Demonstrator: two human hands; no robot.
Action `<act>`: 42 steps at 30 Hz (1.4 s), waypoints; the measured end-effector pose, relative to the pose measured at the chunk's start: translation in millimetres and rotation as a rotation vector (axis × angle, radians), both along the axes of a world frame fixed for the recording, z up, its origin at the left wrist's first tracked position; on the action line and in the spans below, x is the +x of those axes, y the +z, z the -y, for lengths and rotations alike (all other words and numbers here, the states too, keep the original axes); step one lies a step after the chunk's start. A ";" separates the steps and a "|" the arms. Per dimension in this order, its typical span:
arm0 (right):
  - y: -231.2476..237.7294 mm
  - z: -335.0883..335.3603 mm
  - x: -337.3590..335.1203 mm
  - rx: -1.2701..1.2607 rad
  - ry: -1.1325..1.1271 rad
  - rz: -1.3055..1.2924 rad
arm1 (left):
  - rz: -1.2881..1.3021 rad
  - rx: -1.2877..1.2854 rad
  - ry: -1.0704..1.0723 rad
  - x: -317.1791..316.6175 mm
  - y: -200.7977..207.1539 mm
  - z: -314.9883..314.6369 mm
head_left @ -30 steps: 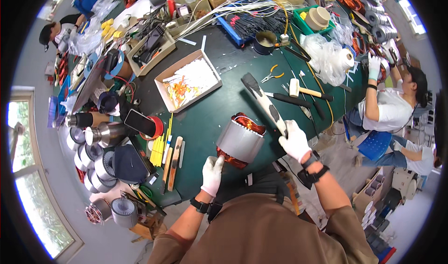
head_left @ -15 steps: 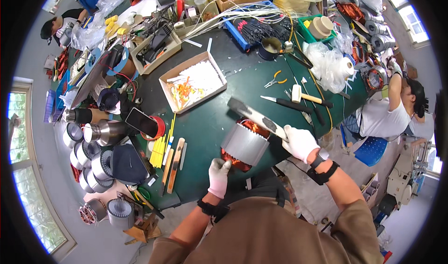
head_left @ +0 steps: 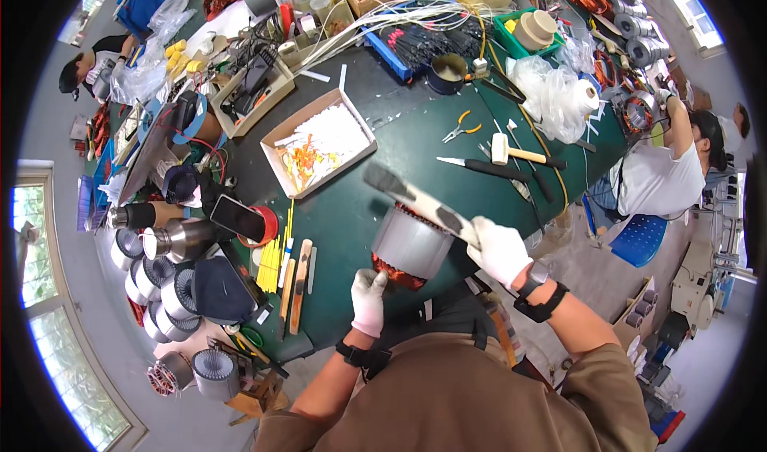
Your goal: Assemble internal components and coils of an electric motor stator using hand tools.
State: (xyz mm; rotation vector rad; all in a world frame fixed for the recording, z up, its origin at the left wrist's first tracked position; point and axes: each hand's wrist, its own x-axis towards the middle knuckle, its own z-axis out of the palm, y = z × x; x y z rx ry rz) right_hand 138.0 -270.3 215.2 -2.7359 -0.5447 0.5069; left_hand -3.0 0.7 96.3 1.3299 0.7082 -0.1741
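Stator, grey core w/ copper windings, sits on the green surface near its 6 o'clock edge. Clock centred on stator: L hand, white-gloved, at 7, fingers curled in at the lower winding; can't tell if pinching. R hand, also gloved, at 3, closed round dark-blotched wooden bat, which slants across stator's top twd 11, far end blurred; contact unclear. Carton w/ white & orange bits approx 10–11, pliers at 1, white-headed mallet approx 2, phone just past 9.
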 end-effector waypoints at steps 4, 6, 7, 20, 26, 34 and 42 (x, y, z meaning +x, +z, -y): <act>-12.5 10.3 6.4 -0.039 -0.073 0.002 | -0.055 -0.094 0.029 11.6 7.7 -3.3; -8.6 -1.1 2.6 0.024 -0.112 0.038 | -0.046 -0.110 0.035 12.3 8.2 -8.0; -11.7 -5.4 -5.3 0.142 -0.147 0.101 | -0.034 -0.130 0.038 13.1 8.4 -9.4; -48.6 -11.3 7.5 0.002 -0.057 0.097 | -0.072 -0.370 0.249 35.0 17.5 -28.1; -70.3 -22.6 34.3 0.536 -0.164 0.163 | 0.002 -0.405 0.141 1.2 4.3 -22.6; -86.6 -44.2 52.9 1.087 -0.490 -0.915 | -0.037 -0.346 0.187 18.1 31.4 5.2; -27.3 -30.1 18.0 0.775 -0.445 -0.704 | -0.176 -0.719 0.119 -14.8 26.5 -2.4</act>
